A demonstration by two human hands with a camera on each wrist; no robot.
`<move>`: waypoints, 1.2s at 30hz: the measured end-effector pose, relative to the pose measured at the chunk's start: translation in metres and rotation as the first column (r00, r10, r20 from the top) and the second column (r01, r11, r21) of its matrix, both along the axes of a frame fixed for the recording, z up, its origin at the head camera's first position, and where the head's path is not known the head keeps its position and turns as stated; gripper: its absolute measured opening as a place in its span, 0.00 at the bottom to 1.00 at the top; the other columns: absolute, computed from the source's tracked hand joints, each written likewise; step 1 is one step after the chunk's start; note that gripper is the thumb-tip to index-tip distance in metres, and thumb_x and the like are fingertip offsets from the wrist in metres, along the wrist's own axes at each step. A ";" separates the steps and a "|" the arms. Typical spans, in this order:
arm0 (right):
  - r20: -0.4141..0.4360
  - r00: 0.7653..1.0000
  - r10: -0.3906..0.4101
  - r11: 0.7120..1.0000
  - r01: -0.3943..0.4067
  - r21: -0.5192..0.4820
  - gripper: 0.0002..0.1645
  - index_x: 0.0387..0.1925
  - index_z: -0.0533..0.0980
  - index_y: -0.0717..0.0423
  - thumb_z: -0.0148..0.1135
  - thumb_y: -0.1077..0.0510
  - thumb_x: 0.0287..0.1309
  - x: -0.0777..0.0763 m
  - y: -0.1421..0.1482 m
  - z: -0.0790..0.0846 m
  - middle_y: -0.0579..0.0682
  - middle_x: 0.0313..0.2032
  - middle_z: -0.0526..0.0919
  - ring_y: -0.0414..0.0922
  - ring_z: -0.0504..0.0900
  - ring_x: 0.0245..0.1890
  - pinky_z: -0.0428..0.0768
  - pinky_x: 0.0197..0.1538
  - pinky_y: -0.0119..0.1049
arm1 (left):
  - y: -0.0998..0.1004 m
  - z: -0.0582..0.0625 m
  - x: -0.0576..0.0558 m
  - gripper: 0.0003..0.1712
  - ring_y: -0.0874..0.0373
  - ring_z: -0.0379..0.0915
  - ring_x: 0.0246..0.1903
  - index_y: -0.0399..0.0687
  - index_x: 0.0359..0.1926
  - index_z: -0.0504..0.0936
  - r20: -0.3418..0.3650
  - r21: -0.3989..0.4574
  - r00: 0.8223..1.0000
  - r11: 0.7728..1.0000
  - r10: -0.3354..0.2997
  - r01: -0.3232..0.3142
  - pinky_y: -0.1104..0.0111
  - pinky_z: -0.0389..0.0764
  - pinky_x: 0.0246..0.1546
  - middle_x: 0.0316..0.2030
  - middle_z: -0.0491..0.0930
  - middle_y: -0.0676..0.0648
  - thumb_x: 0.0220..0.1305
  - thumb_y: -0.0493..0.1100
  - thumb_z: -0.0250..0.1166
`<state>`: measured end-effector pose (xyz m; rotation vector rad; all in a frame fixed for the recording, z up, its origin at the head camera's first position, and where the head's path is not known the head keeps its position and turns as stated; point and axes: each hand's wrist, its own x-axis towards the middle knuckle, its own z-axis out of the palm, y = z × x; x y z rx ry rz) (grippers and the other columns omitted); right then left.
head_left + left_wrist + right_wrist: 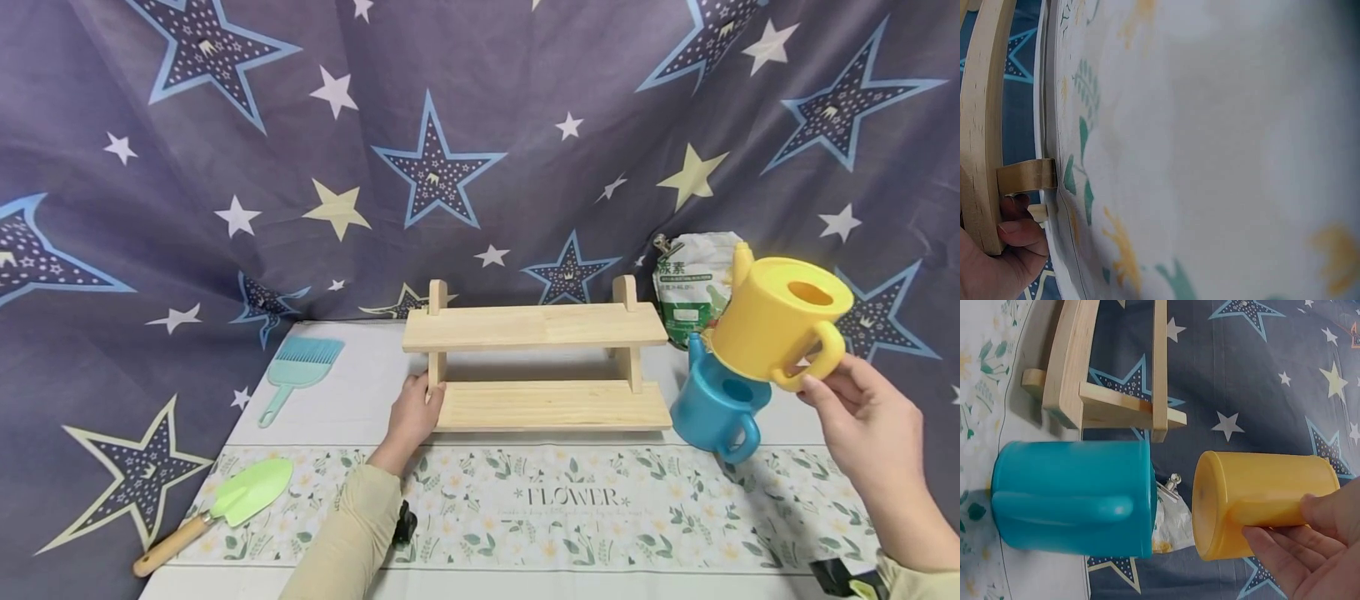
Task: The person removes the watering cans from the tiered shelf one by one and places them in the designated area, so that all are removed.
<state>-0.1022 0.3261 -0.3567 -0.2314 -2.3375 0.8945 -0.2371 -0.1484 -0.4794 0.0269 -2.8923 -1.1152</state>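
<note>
A two-tier wooden shelf stands at the middle of the table. My left hand grips the left end of its lower board, and the left wrist view shows the thumb and fingers at the board's edge. On the right, my right hand pinches the handle of a yellow watering can, held up off the table. Below it a blue watering can stands beside the shelf's right end. A gap separates the yellow can from the blue can in the right wrist view.
Behind the cans leans a white and green bag with a metal clip. To the left lie a light-blue dustpan and brush and a green trowel with a wooden handle. A floral cloth crosses the table, and a starry curtain hangs behind.
</note>
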 end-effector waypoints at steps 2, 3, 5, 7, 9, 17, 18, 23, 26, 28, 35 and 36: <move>0.000 1.000 -0.016 1.000 0.016 -0.004 0.21 0.60 0.72 0.65 0.57 0.63 0.68 0.001 0.003 0.000 0.71 0.49 0.79 0.10 0.68 0.33 0.68 0.38 0.08 | 0.000 0.000 0.000 0.29 0.50 0.73 0.41 0.40 0.69 0.66 0.001 -0.002 1.000 1.000 -0.001 0.001 0.55 0.78 0.43 0.48 0.71 0.40 0.75 0.50 0.50; -0.001 1.000 -0.021 1.000 0.021 -0.006 0.22 0.61 0.71 0.65 0.56 0.63 0.68 0.001 0.005 0.000 0.71 0.49 0.79 0.09 0.67 0.33 0.68 0.38 0.08 | 0.000 0.000 0.000 0.29 0.50 0.73 0.41 0.40 0.70 0.66 0.002 -0.003 1.000 1.000 -0.001 0.001 0.55 0.78 0.43 0.48 0.71 0.40 0.75 0.50 0.50; -0.006 1.000 -0.030 0.999 0.030 -0.010 0.23 0.62 0.70 0.65 0.56 0.65 0.68 0.001 0.008 -0.001 0.72 0.50 0.79 0.08 0.65 0.33 0.67 0.38 0.07 | 0.000 0.000 0.000 0.29 0.50 0.73 0.41 0.40 0.69 0.66 0.003 -0.002 1.000 1.000 0.001 -0.001 0.55 0.78 0.43 0.48 0.71 0.40 0.75 0.50 0.50; -0.007 0.999 -0.047 0.999 0.047 -0.010 0.23 0.62 0.71 0.64 0.57 0.66 0.67 0.001 0.010 -0.001 0.71 0.50 0.79 0.07 0.64 0.32 0.67 0.38 0.07 | -0.001 -0.001 -0.001 0.28 0.50 0.73 0.41 0.41 0.69 0.66 0.001 -0.004 1.000 1.000 0.002 -0.002 0.54 0.77 0.43 0.48 0.71 0.40 0.75 0.50 0.50; -0.011 0.999 -0.053 0.999 0.053 -0.011 0.23 0.62 0.70 0.64 0.56 0.66 0.67 0.002 0.012 -0.001 0.70 0.50 0.79 0.07 0.64 0.32 0.67 0.38 0.07 | -0.001 0.000 -0.001 0.28 0.49 0.73 0.42 0.41 0.69 0.66 -0.005 -0.007 1.000 1.000 0.003 -0.003 0.54 0.77 0.44 0.48 0.71 0.40 0.75 0.50 0.50; -0.004 0.997 -0.074 0.997 0.074 -0.017 0.23 0.62 0.70 0.64 0.56 0.68 0.67 0.002 0.020 -0.004 0.65 0.51 0.80 0.09 0.65 0.33 0.68 0.39 0.08 | 0.000 0.002 0.001 0.29 0.49 0.73 0.42 0.40 0.69 0.66 -0.012 -0.010 1.000 1.000 -0.006 0.006 0.54 0.77 0.43 0.48 0.71 0.40 0.75 0.50 0.51; -0.001 0.997 -0.078 0.997 0.078 -0.019 0.23 0.62 0.70 0.64 0.56 0.68 0.67 0.002 0.021 -0.004 0.65 0.51 0.80 0.09 0.65 0.33 0.68 0.39 0.08 | 0.000 0.002 0.001 0.29 0.49 0.73 0.41 0.40 0.69 0.66 -0.012 -0.010 1.000 1.000 -0.007 0.007 0.54 0.77 0.43 0.48 0.71 0.40 0.75 0.50 0.51; 0.008 0.997 -0.075 0.996 0.075 -0.048 0.23 0.64 0.67 0.67 0.52 0.68 0.69 0.001 0.027 -0.008 0.74 0.54 0.75 0.10 0.63 0.34 0.66 0.40 0.07 | 0.000 0.002 0.001 0.29 0.50 0.73 0.42 0.41 0.69 0.66 -0.006 -0.007 1.000 1.000 -0.008 0.008 0.55 0.78 0.43 0.48 0.71 0.40 0.75 0.50 0.50; -0.002 0.996 -0.086 0.994 0.086 -0.067 0.22 0.63 0.68 0.68 0.52 0.69 0.68 0.001 0.031 -0.011 0.68 0.53 0.78 0.11 0.65 0.34 0.67 0.41 0.08 | 0.000 0.003 0.001 0.29 0.50 0.73 0.41 0.41 0.69 0.66 -0.001 -0.004 1.000 1.000 -0.006 0.006 0.55 0.77 0.43 0.48 0.71 0.40 0.75 0.50 0.50; -0.013 0.996 -0.088 0.993 0.087 -0.079 0.22 0.62 0.68 0.68 0.52 0.69 0.68 0.001 0.034 -0.014 0.55 0.50 0.81 0.13 0.66 0.35 0.67 0.42 0.08 | 0.000 0.002 0.001 0.28 0.50 0.72 0.41 0.41 0.69 0.66 0.001 -0.002 1.000 1.000 -0.004 0.004 0.55 0.77 0.42 0.48 0.71 0.40 0.75 0.50 0.51; -0.082 0.995 -0.055 0.992 0.045 -0.114 0.23 0.63 0.69 0.66 0.52 0.70 0.68 0.003 0.044 -0.022 0.27 0.41 0.74 0.16 0.70 0.37 0.69 0.43 0.10 | 0.000 0.001 0.002 0.28 0.51 0.73 0.40 0.43 0.69 0.67 0.014 0.000 1.000 1.000 0.000 0.000 0.57 0.78 0.42 0.47 0.70 0.41 0.75 0.52 0.50; -0.089 0.995 -0.051 0.993 0.041 -0.111 0.23 0.63 0.69 0.65 0.52 0.71 0.68 0.003 0.045 -0.022 0.27 0.41 0.74 0.15 0.70 0.37 0.68 0.43 0.10 | 0.000 0.001 0.002 0.28 0.51 0.73 0.41 0.43 0.69 0.67 0.014 0.000 1.000 1.000 0.000 0.000 0.57 0.79 0.42 0.47 0.70 0.41 0.75 0.52 0.50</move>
